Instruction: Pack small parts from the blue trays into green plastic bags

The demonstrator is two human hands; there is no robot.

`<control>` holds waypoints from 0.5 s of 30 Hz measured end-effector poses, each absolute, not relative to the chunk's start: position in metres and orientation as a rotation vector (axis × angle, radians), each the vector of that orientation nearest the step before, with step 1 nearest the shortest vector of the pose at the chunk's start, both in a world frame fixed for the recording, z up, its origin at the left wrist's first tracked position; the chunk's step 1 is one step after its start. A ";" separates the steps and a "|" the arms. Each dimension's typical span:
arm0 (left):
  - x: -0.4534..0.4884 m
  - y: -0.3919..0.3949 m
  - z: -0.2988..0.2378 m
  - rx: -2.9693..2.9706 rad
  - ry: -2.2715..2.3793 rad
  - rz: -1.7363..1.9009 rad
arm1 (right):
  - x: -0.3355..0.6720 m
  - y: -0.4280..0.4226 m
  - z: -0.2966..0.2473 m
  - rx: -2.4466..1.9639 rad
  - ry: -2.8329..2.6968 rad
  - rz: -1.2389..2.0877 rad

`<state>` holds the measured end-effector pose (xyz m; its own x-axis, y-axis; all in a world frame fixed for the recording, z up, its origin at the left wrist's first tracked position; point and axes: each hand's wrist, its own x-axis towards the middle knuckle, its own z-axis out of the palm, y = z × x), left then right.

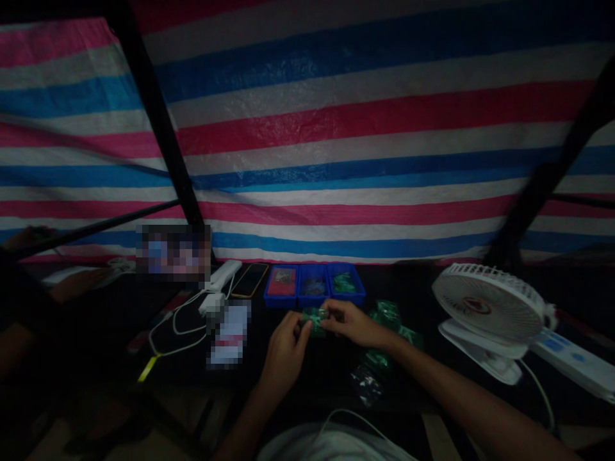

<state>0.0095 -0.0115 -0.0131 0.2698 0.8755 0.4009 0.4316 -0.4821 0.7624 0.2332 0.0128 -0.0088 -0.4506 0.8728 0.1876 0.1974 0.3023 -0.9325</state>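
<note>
At the flat black counter [331, 374], left hand [286, 349]: grip drawn nearly together, thumb and fingers pinching the left side of a small green-and-clear plastic packet [314, 322].
Right hand [353, 324]: grip likewise narrow, fingertips on the packet's right side.
Packet: between both hands, just in front of the trays; it spans sideways from hand to hand, one broad face toward the camera. Fingers cover its sides, so which axis is longer cannot be told.
Loose packets: crinkled green plastic packets [387, 314] near the right forearm, with a clear crinkled plastic packet [368, 384] nearest the camera.
Trays: three small blue plastic trays [281, 300] side by side; pink contents left, dark bluish middle, green right.
Phone: dark-screened rectangular phone [250, 280], left of the trays, slanting away.
Fan: round white clip-on fan [480, 304], well right.
Backdrop: red, white and blue striped plastic sheet [336, 128].
</note>
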 end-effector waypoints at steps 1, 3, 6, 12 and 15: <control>0.009 -0.012 -0.013 2.017 1.170 1.134 | 0.233 0.013 -0.010 -0.963 -1.853 1.179; 0.009 -0.012 -0.012 1.994 1.165 1.135 | 0.233 0.014 -0.012 -0.987 -1.885 1.184; 0.009 -0.012 -0.013 1.976 1.177 1.138 | 0.233 0.014 -0.012 -1.019 -1.919 1.151; 0.011 -0.011 -0.019 1.957 1.237 1.154 | 0.233 0.012 -0.006 -1.008 -1.867 1.126; 0.011 -0.011 -0.018 1.948 1.242 1.151 | 0.233 0.011 -0.004 -1.009 -1.860 1.137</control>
